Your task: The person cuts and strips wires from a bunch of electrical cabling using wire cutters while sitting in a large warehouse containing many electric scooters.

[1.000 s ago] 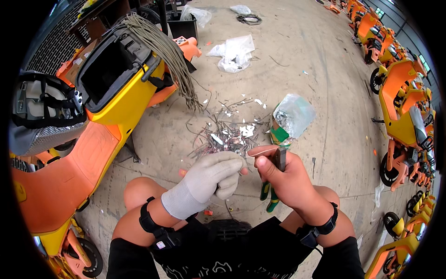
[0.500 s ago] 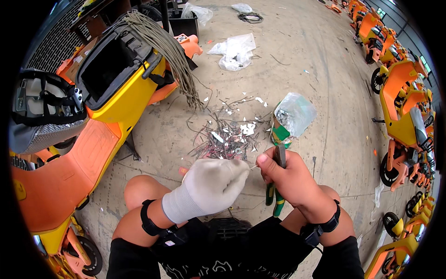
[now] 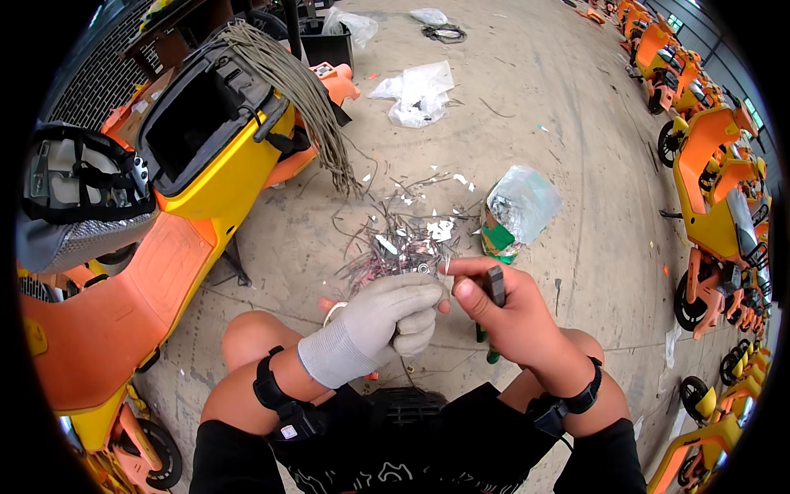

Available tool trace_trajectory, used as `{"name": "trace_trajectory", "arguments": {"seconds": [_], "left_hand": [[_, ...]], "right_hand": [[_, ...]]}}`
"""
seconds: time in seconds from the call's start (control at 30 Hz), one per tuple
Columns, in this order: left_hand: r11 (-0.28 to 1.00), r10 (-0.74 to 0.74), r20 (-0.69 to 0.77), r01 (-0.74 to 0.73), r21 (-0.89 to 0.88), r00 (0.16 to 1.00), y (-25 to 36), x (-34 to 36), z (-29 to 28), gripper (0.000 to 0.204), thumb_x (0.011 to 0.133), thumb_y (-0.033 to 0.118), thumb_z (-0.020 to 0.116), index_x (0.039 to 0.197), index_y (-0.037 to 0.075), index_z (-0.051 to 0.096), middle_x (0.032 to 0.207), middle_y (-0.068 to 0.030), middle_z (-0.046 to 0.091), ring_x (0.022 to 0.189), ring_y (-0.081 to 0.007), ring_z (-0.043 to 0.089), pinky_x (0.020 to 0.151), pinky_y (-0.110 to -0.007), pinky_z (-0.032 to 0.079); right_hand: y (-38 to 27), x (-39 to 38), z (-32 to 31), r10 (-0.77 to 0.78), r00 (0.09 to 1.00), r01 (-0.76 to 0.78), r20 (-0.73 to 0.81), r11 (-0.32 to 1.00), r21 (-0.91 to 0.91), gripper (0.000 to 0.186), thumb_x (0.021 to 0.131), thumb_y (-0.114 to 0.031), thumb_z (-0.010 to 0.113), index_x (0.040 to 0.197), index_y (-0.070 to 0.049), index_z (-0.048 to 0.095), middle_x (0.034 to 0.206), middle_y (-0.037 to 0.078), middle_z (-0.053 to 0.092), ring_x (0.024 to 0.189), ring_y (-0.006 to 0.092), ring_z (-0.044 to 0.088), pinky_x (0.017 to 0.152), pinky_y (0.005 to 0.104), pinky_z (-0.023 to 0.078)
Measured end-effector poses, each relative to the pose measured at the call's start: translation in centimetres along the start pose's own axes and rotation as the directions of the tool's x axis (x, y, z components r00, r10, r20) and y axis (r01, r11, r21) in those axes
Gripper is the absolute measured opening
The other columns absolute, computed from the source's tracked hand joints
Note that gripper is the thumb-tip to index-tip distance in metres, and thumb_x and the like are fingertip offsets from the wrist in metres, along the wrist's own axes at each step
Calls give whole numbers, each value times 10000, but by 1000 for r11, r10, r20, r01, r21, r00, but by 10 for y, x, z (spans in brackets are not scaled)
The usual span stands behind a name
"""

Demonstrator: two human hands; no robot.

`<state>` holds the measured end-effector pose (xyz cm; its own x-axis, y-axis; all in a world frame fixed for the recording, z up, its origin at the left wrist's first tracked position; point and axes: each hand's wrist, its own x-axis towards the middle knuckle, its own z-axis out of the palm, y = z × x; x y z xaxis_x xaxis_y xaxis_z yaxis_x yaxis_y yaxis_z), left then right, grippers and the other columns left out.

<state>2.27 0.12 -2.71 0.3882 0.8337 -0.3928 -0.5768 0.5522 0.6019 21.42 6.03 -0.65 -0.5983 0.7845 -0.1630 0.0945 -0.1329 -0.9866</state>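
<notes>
Concrete floor (image 3: 613, 321), wire scraps (image 3: 385, 251) beyond, right fingers (image 3: 475, 300) round pliers (image 3: 495, 285) — left fingers (image 3: 409, 296), grip unclear

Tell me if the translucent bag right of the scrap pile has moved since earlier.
No: the translucent bag keeps its place relative to the yellow-and-orange scooter on the left.

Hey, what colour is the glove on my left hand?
The glove is pale grey, seen best in the head view.
</notes>
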Motion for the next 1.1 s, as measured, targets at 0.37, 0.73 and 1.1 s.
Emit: {"name": "trace_trajectory", "arguments": {"seconds": [0.37,0.73,1.1], "left_hand": [[996,-59,-7,60,66,998,2,-4,8,182,993,134,485,928,11,603,557,36,314,437,-106,295,454,-281,259],[-465,507,467,-227,856,724,1,-10,14,143,797,20,671,934,25,633,668,-90,597,556,-301,589,541,-379,476],[796,245,-58,-166,582,968,0,-6,8,221,998,180,503,978,-15,605,605,-15,488,502,-117,464,504,-270,384]], "right_hand": [[7,0,4,-42,999,42,-3,998,36,185,1006,-185,606,1000,0,611,763,-2,611,713,53,518,663,231,453],[4,6,4,192,951,-197,-241,980,3,227,985,-228,626,876,-29,613,667,-72,494,600,19,404,520,223,339],[8,2,-2,-23,992,26,-125,999,19,277,1012,-230,596,1152,0,658,752,-35,558,695,50,494,637,229,422]]}}
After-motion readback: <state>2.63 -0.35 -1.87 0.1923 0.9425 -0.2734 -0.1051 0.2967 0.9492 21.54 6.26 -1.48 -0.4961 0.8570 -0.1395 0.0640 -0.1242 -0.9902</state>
